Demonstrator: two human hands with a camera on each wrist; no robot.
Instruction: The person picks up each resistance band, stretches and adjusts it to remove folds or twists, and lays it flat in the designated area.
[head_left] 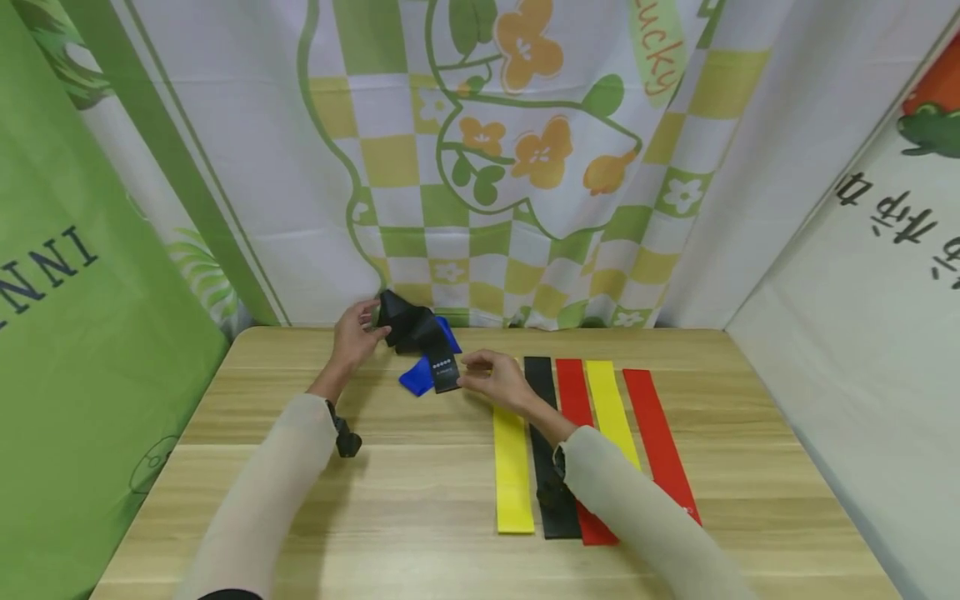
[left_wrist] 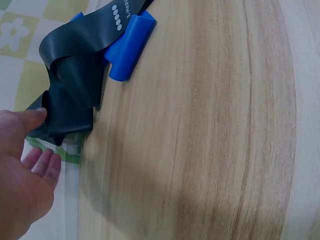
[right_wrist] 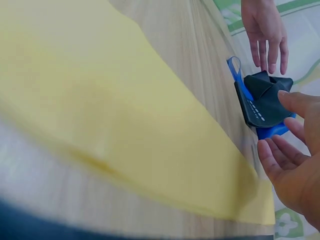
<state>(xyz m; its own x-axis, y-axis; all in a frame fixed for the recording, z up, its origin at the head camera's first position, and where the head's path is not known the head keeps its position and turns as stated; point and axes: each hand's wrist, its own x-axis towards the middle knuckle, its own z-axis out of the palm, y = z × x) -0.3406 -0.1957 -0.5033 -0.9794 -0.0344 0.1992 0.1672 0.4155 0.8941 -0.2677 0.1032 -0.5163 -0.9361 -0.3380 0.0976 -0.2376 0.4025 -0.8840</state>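
A black resistance band (head_left: 411,327) with a row of white dots lies bunched and twisted at the table's back edge, over a blue band (head_left: 417,377). My left hand (head_left: 356,335) is at its left end. In the left wrist view the left thumb (left_wrist: 34,117) touches the black band, and the other fingers are apart from it. At the printed end is my right hand (head_left: 495,379). The right wrist view shows its thumb (right_wrist: 286,96) at the black band's edge, with the other fingers loosely bent and spaced away. Neither hand visibly pinches the band.
Right of the bunched bands, flat strips lie side by side: yellow (head_left: 513,475), black (head_left: 555,508), red (head_left: 573,392), another yellow (head_left: 611,400) and another red (head_left: 660,433). My right forearm crosses over some of them. A patterned curtain (head_left: 480,267) hangs behind the wooden table (head_left: 405,517).
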